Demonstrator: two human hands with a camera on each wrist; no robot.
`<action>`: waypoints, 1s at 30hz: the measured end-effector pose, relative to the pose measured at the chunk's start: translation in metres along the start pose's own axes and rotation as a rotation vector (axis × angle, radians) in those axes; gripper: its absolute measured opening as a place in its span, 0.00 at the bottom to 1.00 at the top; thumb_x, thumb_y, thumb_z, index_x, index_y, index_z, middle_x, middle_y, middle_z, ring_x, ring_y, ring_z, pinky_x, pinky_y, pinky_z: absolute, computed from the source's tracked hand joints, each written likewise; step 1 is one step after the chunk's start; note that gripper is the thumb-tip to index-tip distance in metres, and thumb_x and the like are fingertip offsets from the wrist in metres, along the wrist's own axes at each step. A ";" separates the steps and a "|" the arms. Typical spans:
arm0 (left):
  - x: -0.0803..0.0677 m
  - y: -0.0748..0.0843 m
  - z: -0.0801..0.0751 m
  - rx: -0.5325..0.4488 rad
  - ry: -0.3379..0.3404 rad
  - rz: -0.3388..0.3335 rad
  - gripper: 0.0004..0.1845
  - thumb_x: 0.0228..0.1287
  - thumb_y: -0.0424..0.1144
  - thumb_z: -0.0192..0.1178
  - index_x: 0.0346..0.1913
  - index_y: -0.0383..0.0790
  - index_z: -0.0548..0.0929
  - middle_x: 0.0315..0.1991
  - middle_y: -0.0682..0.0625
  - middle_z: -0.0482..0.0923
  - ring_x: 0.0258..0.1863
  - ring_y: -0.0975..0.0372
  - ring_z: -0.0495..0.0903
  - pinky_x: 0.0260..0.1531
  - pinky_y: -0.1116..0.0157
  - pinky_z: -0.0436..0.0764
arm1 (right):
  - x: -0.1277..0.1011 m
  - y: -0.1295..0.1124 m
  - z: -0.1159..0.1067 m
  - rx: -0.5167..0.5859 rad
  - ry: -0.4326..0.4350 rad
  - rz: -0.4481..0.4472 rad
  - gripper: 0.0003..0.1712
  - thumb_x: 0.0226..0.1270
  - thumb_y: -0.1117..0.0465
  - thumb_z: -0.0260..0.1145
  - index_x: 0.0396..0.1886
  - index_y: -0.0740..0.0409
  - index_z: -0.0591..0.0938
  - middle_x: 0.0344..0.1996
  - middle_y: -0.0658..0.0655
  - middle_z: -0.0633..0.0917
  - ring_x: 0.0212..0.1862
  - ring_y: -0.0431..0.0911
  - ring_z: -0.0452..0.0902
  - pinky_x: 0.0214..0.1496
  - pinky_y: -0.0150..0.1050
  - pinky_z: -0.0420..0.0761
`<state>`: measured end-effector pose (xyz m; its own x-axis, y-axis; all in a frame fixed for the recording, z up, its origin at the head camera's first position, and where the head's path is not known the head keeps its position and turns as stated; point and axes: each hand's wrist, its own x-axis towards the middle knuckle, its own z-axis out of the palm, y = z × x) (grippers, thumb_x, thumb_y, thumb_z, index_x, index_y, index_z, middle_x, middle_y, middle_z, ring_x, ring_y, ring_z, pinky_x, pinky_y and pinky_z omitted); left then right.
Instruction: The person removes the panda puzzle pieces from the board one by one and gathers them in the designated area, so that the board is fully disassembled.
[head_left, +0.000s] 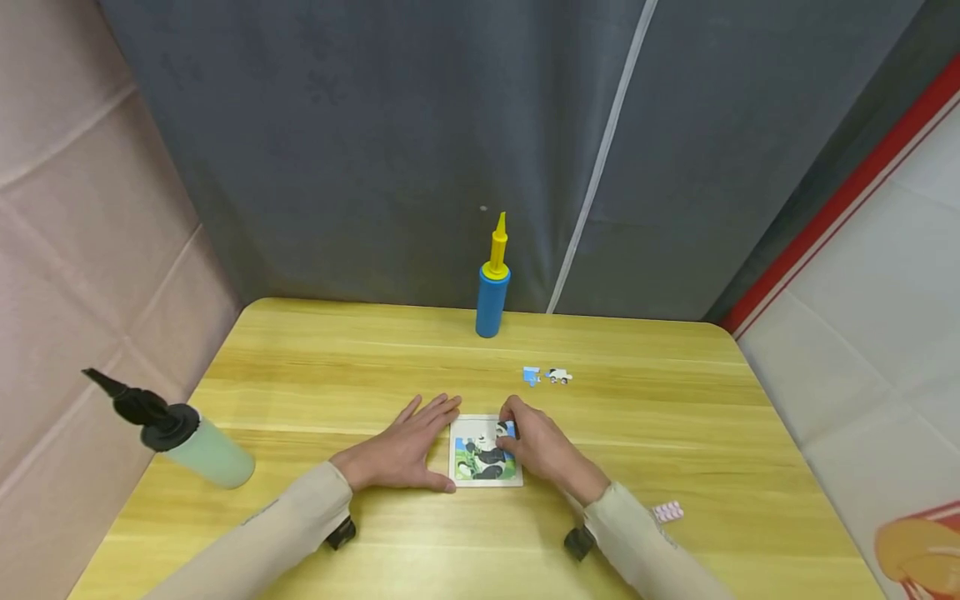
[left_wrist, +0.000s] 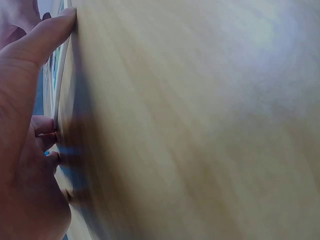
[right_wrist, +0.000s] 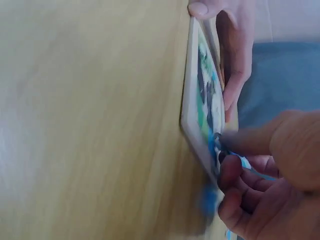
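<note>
Two hands work at a small square panda jigsaw board with a white frame (head_left: 486, 451), which lies flat on the yellow wooden table (head_left: 315, 367) directly in front of the person. Head view: the left hand (head_left: 405, 450) lies flat with fingers extended, its thumb and palm edge against the board's left side, steadying it; the right hand (head_left: 542, 446) curls over the board's upper right corner and pinches a blue-edged jigsaw piece (head_left: 510, 430) there. Judged from the picture, most of the panda image is filled in; the pinched piece is not yet seated, and two loose pieces, one blue (head_left: 532, 376) and one white with dark marks (head_left: 558, 376), lie well apart beyond the board, so at least three pieces remain. A blue cylinder hand pump with a yellow nozzle (head_left: 492, 287) stands at the far edge; a pale green pump with a black nozzle (head_left: 180, 437) lies on its side at the left; a small pink-and-white item (head_left: 667, 512) lies near the right sleeve.

Left wrist view: the left thumb (left_wrist: 42, 35) touches the board's rim (left_wrist: 59, 90); fingers rest along the same edge, straight, holding nothing.

Right wrist view: the board (right_wrist: 200, 100) appears edge-on; the right fingertips (right_wrist: 231, 167) grip the blue piece (right_wrist: 244, 161) at its near corner; the left hand's fingers (right_wrist: 235, 65) brace the opposite side.
</note>
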<state>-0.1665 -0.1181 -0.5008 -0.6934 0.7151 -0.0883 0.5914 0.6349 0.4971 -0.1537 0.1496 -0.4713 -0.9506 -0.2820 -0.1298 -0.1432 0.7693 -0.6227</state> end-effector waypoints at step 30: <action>-0.002 -0.001 0.000 -0.003 -0.014 -0.007 0.64 0.60 0.74 0.68 0.86 0.36 0.55 0.90 0.47 0.45 0.90 0.49 0.42 0.88 0.40 0.37 | 0.019 0.097 -0.109 0.024 0.126 0.144 0.09 0.77 0.70 0.63 0.51 0.70 0.77 0.43 0.66 0.84 0.41 0.51 0.79 0.39 0.38 0.79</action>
<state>-0.1657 -0.1197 -0.5009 -0.6916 0.7148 -0.1037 0.5854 0.6387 0.4993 -0.2158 0.2813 -0.4503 -0.9879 -0.0952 -0.1222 0.0018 0.7820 -0.6232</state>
